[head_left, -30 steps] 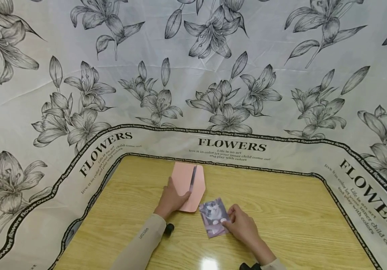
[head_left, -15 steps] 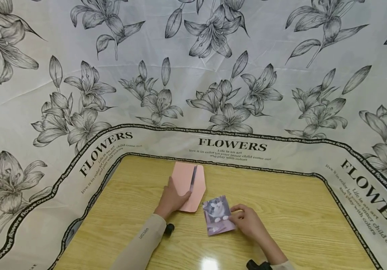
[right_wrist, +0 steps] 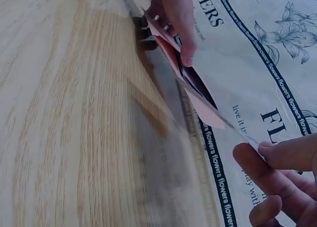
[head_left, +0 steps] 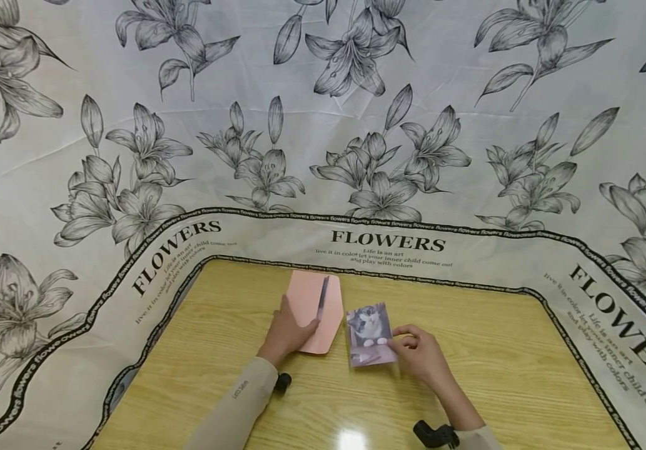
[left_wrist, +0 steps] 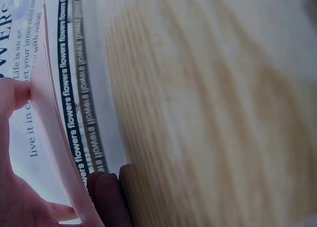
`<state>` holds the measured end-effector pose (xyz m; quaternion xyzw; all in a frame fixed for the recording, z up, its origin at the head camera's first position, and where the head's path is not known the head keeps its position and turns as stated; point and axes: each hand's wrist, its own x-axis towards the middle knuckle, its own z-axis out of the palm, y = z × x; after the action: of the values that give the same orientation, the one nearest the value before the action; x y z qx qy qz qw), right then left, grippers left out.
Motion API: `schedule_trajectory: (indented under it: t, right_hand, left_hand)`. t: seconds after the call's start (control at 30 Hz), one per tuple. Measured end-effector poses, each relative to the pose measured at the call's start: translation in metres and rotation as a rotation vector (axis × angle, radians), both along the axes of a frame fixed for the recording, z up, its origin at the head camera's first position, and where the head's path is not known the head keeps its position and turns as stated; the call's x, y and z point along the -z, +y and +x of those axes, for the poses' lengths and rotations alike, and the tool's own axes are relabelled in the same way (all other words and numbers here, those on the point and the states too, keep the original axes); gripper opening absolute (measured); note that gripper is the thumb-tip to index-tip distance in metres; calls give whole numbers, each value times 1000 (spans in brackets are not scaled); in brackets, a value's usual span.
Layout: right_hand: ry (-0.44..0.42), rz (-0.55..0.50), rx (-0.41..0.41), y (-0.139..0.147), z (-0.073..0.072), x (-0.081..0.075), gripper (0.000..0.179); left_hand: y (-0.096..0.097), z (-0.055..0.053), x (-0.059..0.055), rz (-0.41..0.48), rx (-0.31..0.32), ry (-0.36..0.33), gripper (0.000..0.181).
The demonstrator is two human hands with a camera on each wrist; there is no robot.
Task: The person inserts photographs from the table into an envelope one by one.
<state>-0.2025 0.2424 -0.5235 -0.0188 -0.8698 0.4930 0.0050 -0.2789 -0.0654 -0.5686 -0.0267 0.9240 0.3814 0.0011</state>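
Observation:
My left hand (head_left: 286, 331) grips a pink envelope (head_left: 304, 297) by its near left side, thumb on top and fingers beneath. The envelope's pointed flap lies out to the right, and a dark picture strip (head_left: 323, 295) shows along its mouth. In the right wrist view the pocket of the envelope (right_wrist: 207, 113) gapes slightly, with dark-edged contents inside. Between thumb and index finger, my right hand (head_left: 421, 353) pinches a photo card (head_left: 369, 328) of a cat by its right edge. The card is upright beside the flap, apart from it; the right wrist camera sees it almost edge-on.
Both hands work over a wood-grain table (head_left: 486, 369), which mirrors them in the wrist views. A white cloth (head_left: 379, 247) printed with lilies and "FLOWERS" surrounds its back and sides. Black wrist mounts (head_left: 435, 434) sit at both cuffs.
The cat photo card has moved away from the body and slightly right in my right hand, and has turned straighter. My left hand and the envelope have stayed in place.

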Motion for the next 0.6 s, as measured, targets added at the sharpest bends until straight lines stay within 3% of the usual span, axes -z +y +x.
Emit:
schedule_trajectory:
  t: [0.3, 0.6]
  right_hand:
    - [92, -111, 37, -15, -16, 8, 24]
    - [116, -163, 71, -32, -42, 19, 25]
  left_hand:
    - [0, -1, 0, -6, -4, -8, 118]
    - [-1, 0, -1, 0, -7, -18, 119]
